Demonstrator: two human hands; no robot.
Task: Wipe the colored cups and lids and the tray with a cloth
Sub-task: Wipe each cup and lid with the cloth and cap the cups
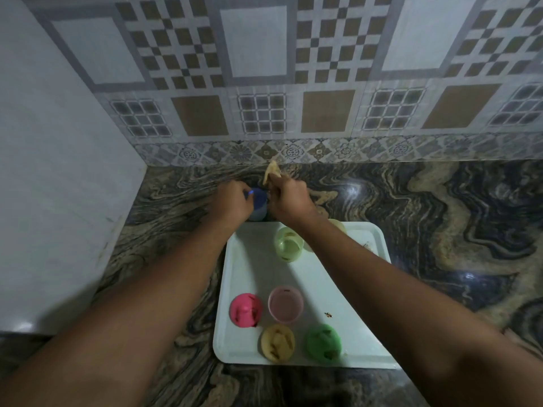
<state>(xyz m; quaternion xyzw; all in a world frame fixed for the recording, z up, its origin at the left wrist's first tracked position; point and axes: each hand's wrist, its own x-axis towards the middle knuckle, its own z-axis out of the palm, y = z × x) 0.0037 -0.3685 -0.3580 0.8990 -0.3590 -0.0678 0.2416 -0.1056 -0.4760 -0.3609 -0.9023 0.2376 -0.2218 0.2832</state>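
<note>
Just above the frame's centre, beyond the white plastic tray [252, 259], the left hand [232, 201] grips a translucent blue-lidded plastic cup [258, 204]; the right hand [289, 201] clutches a yellowish cloth [271, 171]. Hard rubbing may tip it.

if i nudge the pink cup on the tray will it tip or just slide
The pink cup looks like thin translucent plastic and seems empty, so it is probably light. It stands upright on the smooth tray, so a low nudge would likely slide it; a push near the rim might tip it.
</note>
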